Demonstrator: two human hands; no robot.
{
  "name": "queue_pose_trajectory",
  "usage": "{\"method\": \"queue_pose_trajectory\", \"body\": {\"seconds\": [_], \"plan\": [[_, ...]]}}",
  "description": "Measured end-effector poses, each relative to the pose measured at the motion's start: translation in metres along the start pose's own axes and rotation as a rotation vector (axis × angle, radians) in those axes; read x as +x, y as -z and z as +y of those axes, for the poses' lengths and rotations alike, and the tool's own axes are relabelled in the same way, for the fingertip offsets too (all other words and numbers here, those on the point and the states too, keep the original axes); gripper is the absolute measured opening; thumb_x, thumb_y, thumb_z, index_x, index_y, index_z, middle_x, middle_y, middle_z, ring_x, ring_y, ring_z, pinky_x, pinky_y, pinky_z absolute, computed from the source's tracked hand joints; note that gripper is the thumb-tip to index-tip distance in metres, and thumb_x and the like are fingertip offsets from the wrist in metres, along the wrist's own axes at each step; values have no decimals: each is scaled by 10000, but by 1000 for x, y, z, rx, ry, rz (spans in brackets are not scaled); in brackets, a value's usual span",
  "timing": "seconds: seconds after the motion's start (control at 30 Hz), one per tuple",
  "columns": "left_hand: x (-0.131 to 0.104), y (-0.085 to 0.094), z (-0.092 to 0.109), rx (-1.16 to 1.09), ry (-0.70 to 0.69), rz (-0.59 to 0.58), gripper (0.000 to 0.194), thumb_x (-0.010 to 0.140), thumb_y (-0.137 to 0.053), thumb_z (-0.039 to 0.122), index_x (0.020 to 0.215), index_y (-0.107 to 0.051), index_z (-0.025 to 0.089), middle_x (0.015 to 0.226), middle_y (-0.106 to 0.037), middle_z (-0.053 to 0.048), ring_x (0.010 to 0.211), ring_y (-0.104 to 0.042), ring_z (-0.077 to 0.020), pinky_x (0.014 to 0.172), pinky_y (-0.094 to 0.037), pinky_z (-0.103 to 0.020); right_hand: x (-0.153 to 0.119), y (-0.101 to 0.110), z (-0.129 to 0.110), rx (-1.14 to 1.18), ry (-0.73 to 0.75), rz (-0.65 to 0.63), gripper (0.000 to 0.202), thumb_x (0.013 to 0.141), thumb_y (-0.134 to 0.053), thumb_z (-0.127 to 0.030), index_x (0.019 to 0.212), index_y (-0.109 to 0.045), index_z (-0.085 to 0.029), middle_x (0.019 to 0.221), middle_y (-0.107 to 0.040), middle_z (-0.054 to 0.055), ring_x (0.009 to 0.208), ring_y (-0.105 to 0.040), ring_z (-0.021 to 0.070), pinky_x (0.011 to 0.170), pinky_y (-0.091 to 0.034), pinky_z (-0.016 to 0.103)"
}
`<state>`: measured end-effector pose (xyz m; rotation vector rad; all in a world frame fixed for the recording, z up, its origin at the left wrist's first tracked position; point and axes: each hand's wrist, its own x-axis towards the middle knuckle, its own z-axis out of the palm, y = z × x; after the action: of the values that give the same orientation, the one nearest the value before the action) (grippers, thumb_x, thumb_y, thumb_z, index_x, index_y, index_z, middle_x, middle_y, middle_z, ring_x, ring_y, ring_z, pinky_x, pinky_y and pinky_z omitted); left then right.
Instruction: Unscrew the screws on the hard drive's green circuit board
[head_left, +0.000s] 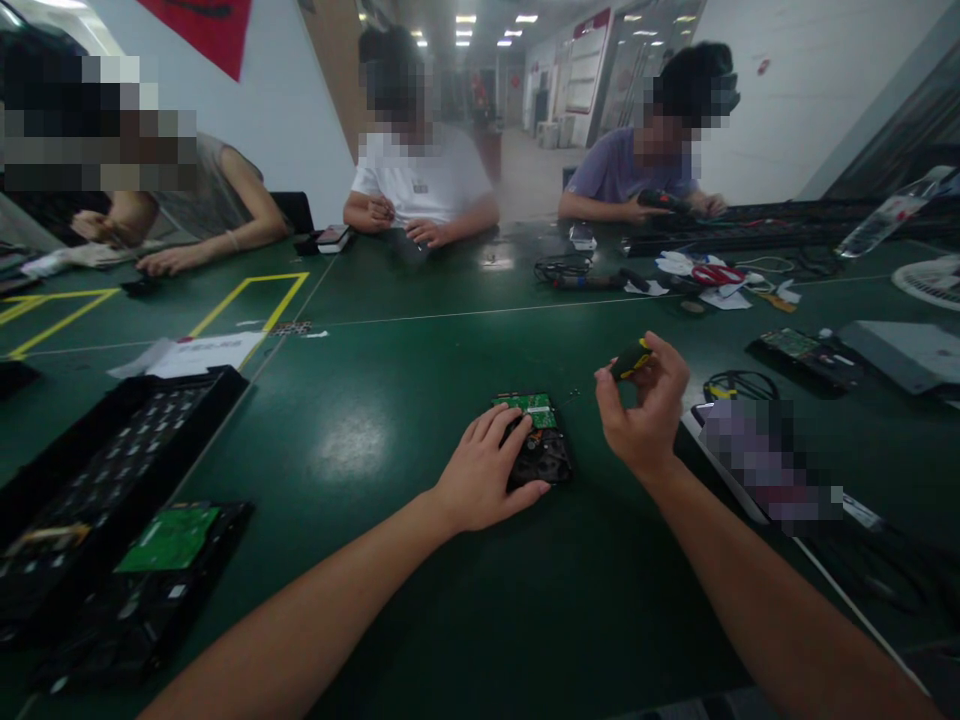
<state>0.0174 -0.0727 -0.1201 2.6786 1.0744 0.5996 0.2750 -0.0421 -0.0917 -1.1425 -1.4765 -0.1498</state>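
A hard disk drive (551,455) with a green circuit board lies flat on the green table. My left hand (491,465) rests over its left side, fingers spread on top and thumb stretched along the near edge. To the right of the drive, my right hand (649,410) is raised above the table. Its fingers and thumb are closed round the dark handle of a screwdriver (628,360) with yellow marks. The screwdriver's shaft is hard to make out. Tiny bits, possibly screws (575,392), lie beside the drive's far right corner.
Left stand a long black tray (112,450) and another drive with a green board (169,540). On the right are a phone-like device (765,460), cables (742,385), another drive (802,355) and a grey metal box (907,350). Several people sit across the table (405,350).
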Motion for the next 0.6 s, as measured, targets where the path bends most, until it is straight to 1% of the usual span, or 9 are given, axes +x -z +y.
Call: {"method": "queue_pose_trajectory", "body": {"seconds": [0.1,0.17,0.2,0.27,0.33,0.4,0.43,0.5,0.6], "plan": [[1,1,1,7,9,-3,888,959,-583,725,1635,-407,176,1636,-434,-198,1562,-347,-415,1280,-333,-626,6,6,12,-155,-35,-114,473,962,-568,-217,1426,-481,-250,1219,-658,123,1095,-699,291,993,-599,533],[1,3,3,22,15,-4,891,947,-587,735,1620,-431,172,1621,-454,-197,1552,-364,-413,1285,-318,-628,7,7,17,-267,-71,-198,393,934,-547,-173,1324,-543,-218,1183,-673,133,1127,-680,298,1025,-561,503],[2,4,4,29,18,0,892,939,-588,746,1610,-445,176,1610,-468,-194,1546,-374,-413,1290,-301,-634,6,6,18,-318,-99,-252,358,933,-553,-181,1291,-559,-206,1199,-675,144,1115,-679,299,1001,-558,477],[5,8,9,38,27,10,888,926,-577,778,1583,-479,189,1582,-502,-185,1526,-402,-414,1303,-251,-657,4,3,20,-413,-162,-403,303,958,-580,-244,1257,-577,-195,1218,-685,155,1028,-693,293,892,-558,425],[9,11,16,45,53,19,867,927,-547,806,1531,-531,185,1540,-540,-185,1485,-447,-418,1305,-221,-682,1,0,22,-522,-199,-593,261,982,-592,-288,1231,-602,-207,1147,-728,129,926,-705,284,801,-527,393],[16,14,25,57,87,31,833,937,-512,822,1457,-589,176,1478,-583,-188,1431,-494,-427,1290,-224,-715,-1,-2,24,-604,-197,-726,236,1001,-589,-294,1223,-632,-224,1112,-753,109,900,-710,278,756,-492,369],[20,13,31,67,107,37,825,936,-496,838,1411,-618,174,1445,-602,-190,1404,-513,-432,1282,-235,-723,-2,-3,25,-632,-189,-759,228,1011,-583,-294,1220,-647,-230,1106,-758,105,902,-712,275,742,-480,360],[28,11,41,80,160,66,825,927,-465,872,1307,-666,168,1374,-631,-196,1354,-544,-441,1266,-257,-732,-3,-3,27,-661,-164,-775,225,1031,-560,-301,1215,-673,-238,1119,-751,103,906,-710,266,719,-464,347],[38,-1,54,92,248,111,936,876,-449,938,1261,-669,113,1321,-631,-245,1322,-537,-491,1231,-287,-759,-3,-2,28,-647,-119,-771,245,1046,-536,-301,1221,-696,-242,1151,-726,102,909,-702,249,705,-464,337]]}}
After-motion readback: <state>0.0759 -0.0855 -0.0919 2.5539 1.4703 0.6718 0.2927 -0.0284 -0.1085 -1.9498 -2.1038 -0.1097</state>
